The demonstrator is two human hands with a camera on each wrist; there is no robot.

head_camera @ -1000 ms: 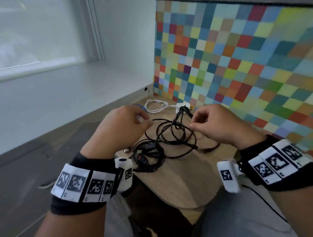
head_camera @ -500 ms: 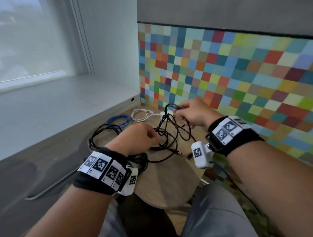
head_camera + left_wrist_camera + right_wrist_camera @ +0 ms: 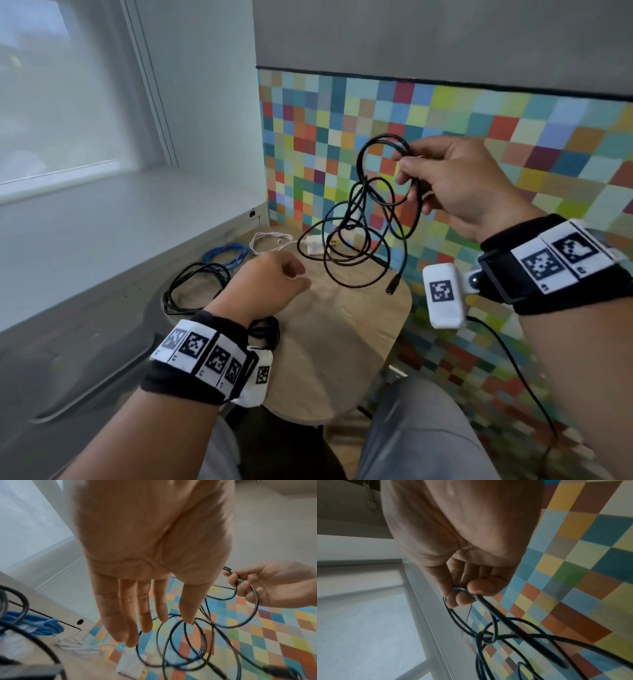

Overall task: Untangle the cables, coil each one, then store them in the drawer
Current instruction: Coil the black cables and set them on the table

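A small wooden table [image 3: 342, 359] stands in a corner, between a grey window ledge and a wall of coloured squares. Nearest on it, half hidden under the left wrist, lies a dark bundle of cable [image 3: 265, 330]. The left hand [image 3: 263, 287] hovers just above the table, holding nothing; from the head view its fingers look loosely curled, from its own wrist camera they hang straight and relaxed, most likely ready to catch the dangling loops. Just beyond it, at the table's left edge, a black coil [image 3: 191, 287] sits beside a blue cable [image 3: 226, 255], and a white cable [image 3: 270, 240] with its charger block [image 3: 313, 246] lies further back; these look set aside so each can be handled singly. Highest and furthest, the right hand [image 3: 452, 181] is raised before the wall, thumb and fingers pinching several strands of the tangled black cable [image 3: 359, 233]. Lifting it presumably lets the weight pull the knot open; its loops hang down, the plug [image 3: 392, 287] dangling at the table's far right edge.
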